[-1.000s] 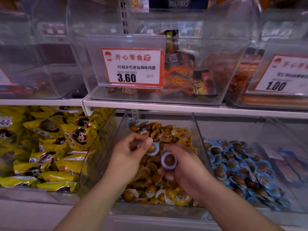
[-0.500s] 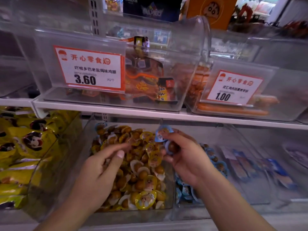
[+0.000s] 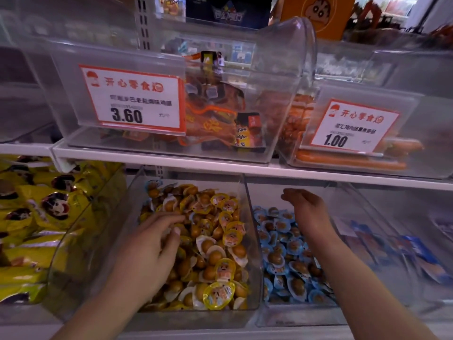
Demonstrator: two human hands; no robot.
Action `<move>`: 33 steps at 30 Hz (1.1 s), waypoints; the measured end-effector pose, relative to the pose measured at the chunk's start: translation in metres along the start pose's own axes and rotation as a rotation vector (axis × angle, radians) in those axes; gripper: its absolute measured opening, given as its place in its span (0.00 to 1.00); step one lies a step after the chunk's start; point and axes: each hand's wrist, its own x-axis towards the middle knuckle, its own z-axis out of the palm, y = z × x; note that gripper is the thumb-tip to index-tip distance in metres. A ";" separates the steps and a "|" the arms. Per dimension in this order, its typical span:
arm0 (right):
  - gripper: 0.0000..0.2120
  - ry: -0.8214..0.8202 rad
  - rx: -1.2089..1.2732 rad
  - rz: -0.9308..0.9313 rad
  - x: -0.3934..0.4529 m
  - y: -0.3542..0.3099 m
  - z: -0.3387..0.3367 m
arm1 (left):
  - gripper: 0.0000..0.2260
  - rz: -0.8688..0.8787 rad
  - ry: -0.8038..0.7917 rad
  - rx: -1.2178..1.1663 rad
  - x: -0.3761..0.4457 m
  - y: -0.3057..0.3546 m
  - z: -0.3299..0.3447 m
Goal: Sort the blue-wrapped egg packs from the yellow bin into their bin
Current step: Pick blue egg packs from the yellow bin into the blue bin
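Shop shelves fill your view, with clear plastic bins in two rows. Use the yellow bin (image 3: 252, 241) as your mark: it sits in the middle of the bottom row, full of yellow-wrapped egg packs (image 3: 220, 241).

Your left hand (image 3: 147, 251) lies on the pile inside the yellow bin, near its left side. The fingers reach forward into the packs. You cannot tell if they hold one, because the fingertips are partly buried and blurry.

Your right hand (image 3: 306, 212) hangs over the blue bin (image 3: 294, 315), which stands just to the right of the yellow bin and touches it. The fingers are loose and point down, and nothing shows in them. It looks like a drop-off into the blue bin. The blue-wrapped egg packs (image 3: 284, 253) lie heaped under that hand.

At the far back left corner of the yellow bin, one pack with a blue edge (image 3: 150, 185) seems to sit among the yellow ones. It is small, so this is a guess.

Next, you likely need to dig through the yellow pile, find another blue one, pinch it, and carry it right over the wall between the bins. Look closely, since blue packs can hide under yellow ones.
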 end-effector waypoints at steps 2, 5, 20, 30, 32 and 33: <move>0.09 0.000 0.005 -0.175 -0.015 -0.014 0.011 | 0.11 0.100 0.077 0.096 -0.004 0.005 -0.015; 0.09 -0.198 -0.102 -0.346 -0.039 -0.037 0.047 | 0.14 0.198 0.187 0.161 -0.010 0.002 -0.039; 0.32 -0.721 -0.928 -0.523 -0.016 -0.066 0.256 | 0.25 -0.043 0.085 -0.068 -0.030 -0.050 -0.052; 0.25 -1.021 -1.030 -0.413 -0.014 -0.075 0.260 | 0.24 0.002 0.033 -0.064 -0.030 -0.055 -0.053; 0.16 -0.998 -0.987 -0.512 -0.025 -0.065 0.252 | 0.24 0.000 0.033 -0.050 -0.030 -0.055 -0.052; 0.15 -0.960 -0.959 -0.569 -0.029 -0.059 0.248 | 0.24 -0.003 0.034 -0.050 -0.030 -0.055 -0.052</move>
